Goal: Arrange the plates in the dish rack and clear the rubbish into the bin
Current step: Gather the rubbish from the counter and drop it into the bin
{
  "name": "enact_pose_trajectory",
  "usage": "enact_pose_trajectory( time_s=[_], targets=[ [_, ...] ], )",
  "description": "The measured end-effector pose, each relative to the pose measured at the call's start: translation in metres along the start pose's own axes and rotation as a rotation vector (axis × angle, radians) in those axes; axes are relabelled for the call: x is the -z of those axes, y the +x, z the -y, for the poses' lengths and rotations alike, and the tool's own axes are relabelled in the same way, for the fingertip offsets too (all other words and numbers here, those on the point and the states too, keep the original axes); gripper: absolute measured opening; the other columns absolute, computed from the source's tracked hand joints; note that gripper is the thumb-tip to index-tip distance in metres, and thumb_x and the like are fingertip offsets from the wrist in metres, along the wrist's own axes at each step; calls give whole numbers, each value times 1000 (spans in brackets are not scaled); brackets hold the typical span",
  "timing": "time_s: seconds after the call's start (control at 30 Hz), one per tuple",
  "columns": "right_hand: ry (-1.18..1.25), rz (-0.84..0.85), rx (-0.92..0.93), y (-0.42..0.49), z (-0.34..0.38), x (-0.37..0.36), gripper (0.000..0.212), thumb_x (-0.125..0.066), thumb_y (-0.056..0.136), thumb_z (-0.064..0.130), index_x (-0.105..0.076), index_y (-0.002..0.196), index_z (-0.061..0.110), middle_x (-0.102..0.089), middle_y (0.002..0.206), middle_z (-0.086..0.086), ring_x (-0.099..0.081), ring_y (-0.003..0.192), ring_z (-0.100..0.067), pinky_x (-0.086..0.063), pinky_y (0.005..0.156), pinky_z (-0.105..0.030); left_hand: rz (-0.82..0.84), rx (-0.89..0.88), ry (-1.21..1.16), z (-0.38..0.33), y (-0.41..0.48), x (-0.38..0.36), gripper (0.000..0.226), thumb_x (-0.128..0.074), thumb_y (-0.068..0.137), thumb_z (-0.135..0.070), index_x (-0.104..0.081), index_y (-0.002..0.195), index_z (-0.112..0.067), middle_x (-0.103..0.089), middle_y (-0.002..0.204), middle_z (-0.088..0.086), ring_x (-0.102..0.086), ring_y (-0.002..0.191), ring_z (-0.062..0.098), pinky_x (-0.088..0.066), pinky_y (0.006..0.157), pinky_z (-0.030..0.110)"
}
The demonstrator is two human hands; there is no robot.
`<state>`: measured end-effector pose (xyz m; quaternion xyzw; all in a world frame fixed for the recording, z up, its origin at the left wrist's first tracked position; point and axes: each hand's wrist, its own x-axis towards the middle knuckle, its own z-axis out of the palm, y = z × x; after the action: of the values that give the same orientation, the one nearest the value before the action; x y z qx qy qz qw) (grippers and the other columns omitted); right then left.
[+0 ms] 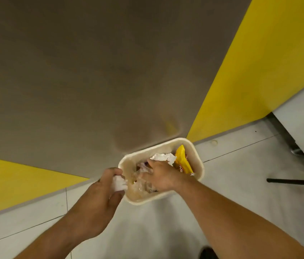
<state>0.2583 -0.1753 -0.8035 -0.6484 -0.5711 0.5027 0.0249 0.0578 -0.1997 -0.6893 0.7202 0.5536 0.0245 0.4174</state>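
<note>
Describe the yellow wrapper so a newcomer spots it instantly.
Find the cream bin on the floor against the wall. Inside, at its right side, beside crumpled white paper, lies the yellow wrapper. It alone is brightly coloured.

Both bare forearms were extended forward, the left hand (pixel 108 186) curled round a paper wad (pixel 119 183), the right hand (pixel 159 177) palm-down, fingers blurred.

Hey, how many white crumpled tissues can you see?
2. One tissue is in the left hand at the bin rim; one lies inside it, by the yellow wrapper. The right hand may hide more.
</note>
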Motion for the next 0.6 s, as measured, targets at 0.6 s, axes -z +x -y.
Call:
enact_pose_trajectory(
  time_s=[0.6],
  targets=[
    [222, -444, 35, -88, -34, 79, 27, -65, 86, 26, -67, 112, 29, -67, 96, 13, -64, 84, -3, -54, 79, -22, 286, 76, 645, 30, 159, -138, 51, -71, 80, -31, -55, 126, -16, -54, 130, 4, -52, 119, 24, -44, 101, 37]
  ],
)
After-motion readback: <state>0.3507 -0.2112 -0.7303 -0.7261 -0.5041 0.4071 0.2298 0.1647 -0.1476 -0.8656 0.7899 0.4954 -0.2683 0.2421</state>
